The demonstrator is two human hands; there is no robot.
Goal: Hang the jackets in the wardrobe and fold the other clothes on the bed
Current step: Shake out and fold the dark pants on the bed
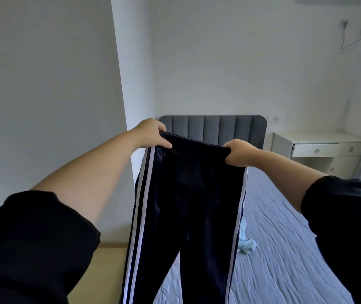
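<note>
Above the left edge of a bed (284, 238), two hands hold dark trousers (192, 194) up by the waistband.

Left hand (151, 133) grips the waistband's left corner, fingers curled over the elastic and thumb beneath; right hand (238, 153) is closed in a fist round the right corner. The trousers hang straight down between the outstretched arms, legs side by side, white stripes along each outer seam; the hems fall out of view. A crumpled pale blue garment (246, 245) lies on the bed just right of the hanging legs. A neat fold likely calls for bringing the hands together so stripe meets stripe, waistband taut, then lowering the trousers flat onto bare sheet, clear of the blue garment, and smoothing before folding across.
</note>
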